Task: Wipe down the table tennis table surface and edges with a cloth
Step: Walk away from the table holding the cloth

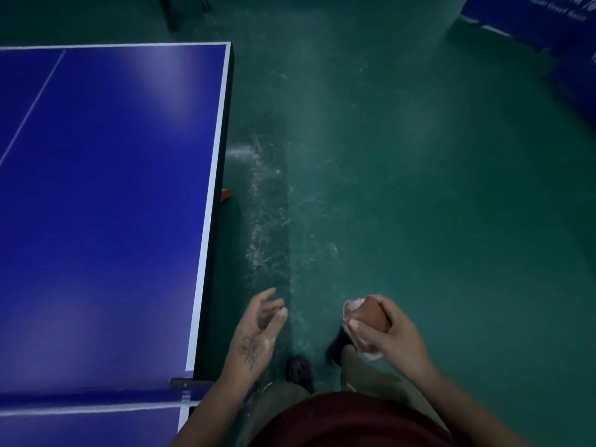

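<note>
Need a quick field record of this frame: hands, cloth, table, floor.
left grip: left hand, fingers relaxed, holds nothing, white residue on it, over the floor beside the table edge
right grip: right hand curled round a brown-and-white bunched wad, likely the cloth
table: blue table tennis table with white lines, neither hand touches it
net: dark net band, lower left
floor: green floor, white scuffs near table
wiping contact: none
</note>
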### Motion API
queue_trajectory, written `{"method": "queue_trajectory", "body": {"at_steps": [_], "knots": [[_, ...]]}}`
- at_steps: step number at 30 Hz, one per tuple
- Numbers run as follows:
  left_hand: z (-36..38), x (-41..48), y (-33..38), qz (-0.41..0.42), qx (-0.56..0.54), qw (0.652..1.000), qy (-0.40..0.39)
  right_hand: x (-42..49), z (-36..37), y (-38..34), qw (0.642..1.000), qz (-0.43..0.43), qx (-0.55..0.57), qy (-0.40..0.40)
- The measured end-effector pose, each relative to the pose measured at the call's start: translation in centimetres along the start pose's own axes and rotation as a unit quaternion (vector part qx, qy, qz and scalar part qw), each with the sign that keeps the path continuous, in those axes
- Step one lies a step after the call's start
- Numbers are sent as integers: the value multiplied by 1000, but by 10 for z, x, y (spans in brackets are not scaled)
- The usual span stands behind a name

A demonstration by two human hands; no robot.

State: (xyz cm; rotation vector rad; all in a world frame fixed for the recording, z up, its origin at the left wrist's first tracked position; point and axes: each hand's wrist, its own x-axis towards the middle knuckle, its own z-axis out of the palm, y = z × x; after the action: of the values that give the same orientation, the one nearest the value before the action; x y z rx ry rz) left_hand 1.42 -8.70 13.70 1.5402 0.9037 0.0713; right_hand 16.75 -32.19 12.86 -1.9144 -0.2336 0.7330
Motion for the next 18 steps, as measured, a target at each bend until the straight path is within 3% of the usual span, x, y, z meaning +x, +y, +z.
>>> {"method": "queue_trajectory", "body": {"at_steps": [8,18], "knots": [[20,60,38,-19,-13,999,23,88,-16,-25,999,-14,8,-35],[70,171,130,2,5,998,66,219,-86,-59,999,-4,5,-50]]}}
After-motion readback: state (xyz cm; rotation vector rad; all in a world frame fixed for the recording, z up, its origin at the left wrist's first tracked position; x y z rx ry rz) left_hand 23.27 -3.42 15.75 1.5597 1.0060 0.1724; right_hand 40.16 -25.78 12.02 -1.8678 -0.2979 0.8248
